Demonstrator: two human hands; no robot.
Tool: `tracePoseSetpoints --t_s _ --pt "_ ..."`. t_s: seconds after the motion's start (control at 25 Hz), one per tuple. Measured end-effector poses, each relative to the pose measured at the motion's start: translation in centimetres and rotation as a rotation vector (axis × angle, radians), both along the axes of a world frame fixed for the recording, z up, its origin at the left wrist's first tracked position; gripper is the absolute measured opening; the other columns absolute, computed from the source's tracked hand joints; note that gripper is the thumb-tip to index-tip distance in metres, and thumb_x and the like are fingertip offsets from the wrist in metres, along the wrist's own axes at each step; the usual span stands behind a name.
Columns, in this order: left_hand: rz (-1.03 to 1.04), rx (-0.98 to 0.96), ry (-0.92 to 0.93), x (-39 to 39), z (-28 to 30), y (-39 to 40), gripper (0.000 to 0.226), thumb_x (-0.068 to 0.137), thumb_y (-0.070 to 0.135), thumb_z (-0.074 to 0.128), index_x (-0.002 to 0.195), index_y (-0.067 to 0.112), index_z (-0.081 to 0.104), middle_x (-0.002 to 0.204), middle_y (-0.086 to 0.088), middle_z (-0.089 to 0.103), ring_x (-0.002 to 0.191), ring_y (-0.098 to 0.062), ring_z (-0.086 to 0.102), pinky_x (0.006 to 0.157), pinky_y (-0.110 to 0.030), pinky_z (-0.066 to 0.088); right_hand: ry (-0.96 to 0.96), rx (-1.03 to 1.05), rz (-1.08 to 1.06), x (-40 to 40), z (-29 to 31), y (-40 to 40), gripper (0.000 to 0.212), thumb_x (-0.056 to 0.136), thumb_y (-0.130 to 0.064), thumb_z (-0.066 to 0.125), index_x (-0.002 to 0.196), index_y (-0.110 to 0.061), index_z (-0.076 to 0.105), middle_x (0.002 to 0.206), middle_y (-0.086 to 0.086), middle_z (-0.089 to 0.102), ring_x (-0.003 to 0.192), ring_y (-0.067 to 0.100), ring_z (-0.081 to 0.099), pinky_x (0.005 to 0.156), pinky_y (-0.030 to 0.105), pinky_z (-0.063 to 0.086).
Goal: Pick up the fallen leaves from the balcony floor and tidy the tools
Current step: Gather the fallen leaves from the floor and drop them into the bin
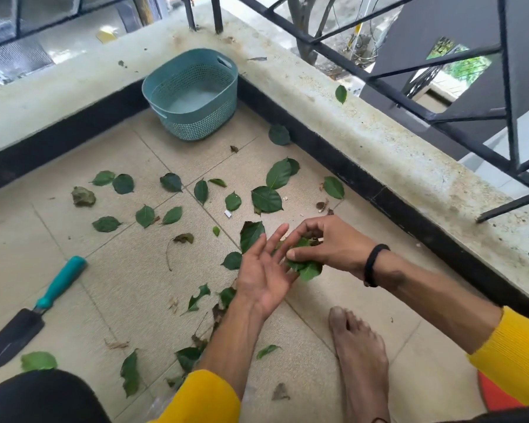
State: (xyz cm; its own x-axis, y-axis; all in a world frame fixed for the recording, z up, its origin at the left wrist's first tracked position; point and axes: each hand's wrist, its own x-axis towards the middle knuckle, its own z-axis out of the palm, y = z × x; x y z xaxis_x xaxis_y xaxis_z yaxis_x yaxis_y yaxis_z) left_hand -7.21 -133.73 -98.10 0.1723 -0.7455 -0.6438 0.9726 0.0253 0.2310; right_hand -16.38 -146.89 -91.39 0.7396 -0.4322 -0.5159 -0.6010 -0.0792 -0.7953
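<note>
Several green leaves (266,199) lie scattered over the beige floor tiles, with a few brown dry ones (83,196) among them. My right hand (327,244) grips a bunch of green leaves (306,268) just above the floor. My left hand (264,273) is palm up with straight fingers, its fingertips touching that bunch. A garden trowel (28,315) with a teal handle and black blade lies on the tiles at the left. An empty teal plastic basket (193,93) stands in the far corner.
A low concrete ledge (379,141) with a black base and black metal railing (440,71) bounds the floor at the back and right; one leaf (340,93) lies on it. My bare foot (359,358) rests on the tiles at the lower right.
</note>
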Motion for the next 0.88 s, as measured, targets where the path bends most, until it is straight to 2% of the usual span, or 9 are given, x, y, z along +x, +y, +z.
tracePoseSetpoints --t_s 0.12,0.2,0.32,0.44,0.52,0.64,0.76,0.8,0.88 --pt "0.073 0.001 0.066 -1.2 0.8 -0.9 0.043 0.102 0.037 0.051 0.132 0.009 0.065 0.123 -0.018 0.070 0.115 -0.033 0.068 0.103 -0.045 0.051 0.039 -0.247 0.130 0.6 1.1 2.0 0.029 0.085 -0.033 0.075 0.112 -0.028 0.069 0.111 -0.012 0.070 0.103 0.007 0.065 0.091 0.034 0.056" --pt "0.116 -0.033 0.109 -1.7 0.7 -1.0 0.036 0.100 0.033 0.055 0.122 0.007 0.068 0.117 -0.018 0.071 0.111 -0.032 0.069 0.100 -0.045 0.053 0.083 -0.398 0.201 0.5 2.4 2.9 0.039 0.091 -0.039 0.065 0.128 -0.031 0.059 0.124 -0.014 0.063 0.113 0.007 0.059 0.096 0.030 0.051" --pt "0.152 -0.089 0.125 -1.4 0.0 -0.4 0.037 0.104 0.030 0.047 0.126 0.008 0.067 0.129 -0.016 0.067 0.120 -0.033 0.065 0.093 -0.051 0.056 0.110 -0.462 0.194 0.3 4.4 2.8 0.032 0.100 -0.035 0.056 0.131 -0.029 0.054 0.119 -0.014 0.060 0.100 0.006 0.063 0.090 0.029 0.054" --pt "0.193 -0.129 0.188 -1.4 -0.2 0.0 0.039 0.106 0.029 0.043 0.128 0.006 0.065 0.132 -0.016 0.065 0.127 -0.035 0.059 0.105 -0.056 0.047 0.077 -0.306 -0.058 0.0 3.8 -1.1 0.024 0.100 -0.026 0.058 0.124 -0.022 0.060 0.112 -0.004 0.065 0.085 0.012 0.072 0.076 0.036 0.063" --pt "0.202 -0.165 0.184 -0.9 -0.2 0.6 0.038 0.106 0.027 0.042 0.121 0.005 0.068 0.127 -0.016 0.066 0.122 -0.035 0.061 0.103 -0.054 0.049 0.149 -0.495 -0.058 0.2 1.3 -5.2 0.028 0.095 -0.030 0.066 0.121 -0.020 0.062 0.115 -0.001 0.067 0.095 0.015 0.069 0.085 0.037 0.059" --pt "0.187 -0.178 0.147 -0.1 0.0 1.1 0.036 0.105 0.027 0.043 0.121 0.006 0.068 0.127 -0.016 0.065 0.122 -0.035 0.060 0.102 -0.054 0.050 0.355 -0.635 0.137 0.9 -3.4 -10.7 0.065 0.081 -0.050 0.077 0.135 -0.025 0.053 0.139 0.003 0.055 0.121 0.021 0.056 0.096 0.033 0.047" --pt "0.179 -0.142 0.123 1.0 -0.6 1.8 0.037 0.106 0.029 0.044 0.125 0.007 0.066 0.132 -0.017 0.064 0.127 -0.037 0.057 0.104 -0.055 0.048 0.467 -0.635 0.335 1.8 -8.0 -13.8 0.111 0.059 -0.072 0.081 0.151 -0.034 0.031 0.161 0.008 0.025 0.144 0.033 0.032 0.115 0.047 0.036" --pt "0.189 -0.132 0.122 1.3 -0.8 2.2 0.037 0.106 0.029 0.044 0.125 0.007 0.066 0.133 -0.017 0.063 0.127 -0.037 0.057 0.105 -0.056 0.047 0.490 -0.662 0.373 2.1 -9.1 -14.3 0.117 0.057 -0.073 0.081 0.153 -0.037 0.025 0.165 0.008 0.015 0.148 0.037 0.023 0.118 0.053 0.031" --pt "0.210 -0.118 0.117 1.7 -1.2 2.6 0.037 0.105 0.028 0.044 0.125 0.007 0.066 0.132 -0.017 0.064 0.123 -0.036 0.060 0.108 -0.055 0.045 0.509 -0.697 0.439 2.6 -11.3 -15.1 0.111 0.064 -0.070 0.079 0.155 -0.042 0.019 0.167 0.010 0.004 0.151 0.042 0.011 0.120 0.058 0.021"
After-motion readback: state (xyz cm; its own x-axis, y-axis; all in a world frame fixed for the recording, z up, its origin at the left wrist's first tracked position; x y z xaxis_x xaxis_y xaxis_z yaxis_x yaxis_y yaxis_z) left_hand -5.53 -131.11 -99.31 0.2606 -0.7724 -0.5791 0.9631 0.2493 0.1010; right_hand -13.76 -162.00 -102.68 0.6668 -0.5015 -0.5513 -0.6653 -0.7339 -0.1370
